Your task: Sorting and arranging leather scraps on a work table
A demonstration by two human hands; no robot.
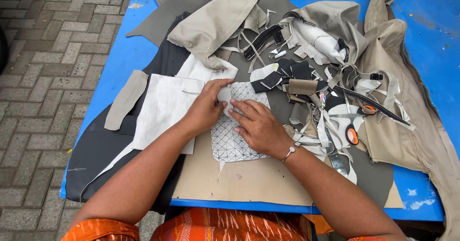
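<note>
Nearest the camera, two bare forearms reach up from an orange patterned garment over the front edge of the blue desk (120, 54). Under them lies a tan board (249, 181), bare along its near side.

On that board sits the quilted white panel (230, 135), stitched in a grid of triangles, with a thin point trailing off its lower edge. The right hand (256, 123), a silver bangle (289, 151) at its wrist, lies flat on the panel, fingers spread and pressing down rather than gripping. The left hand (207, 108) is at the panel's upper left corner, thumb and fingers closed on a small pale flap there; whether that flap belongs to the panel or is a separate scrap is hard to tell from this angle. So the panel looks already cut to shape and laid out, and the work in hand seems to be aligning or smoothing its top edge; nothing shows it joined to anything yet.

Just left, a plain white fabric sheet (165, 109) overlaps dark grey material (103, 152).

To the right, orange-handled scissors (357, 126) lie unused among strips and offcuts.

Farther back, beige covers (215, 23) and black scraps (287, 73) are heaped, unsorted.
</note>
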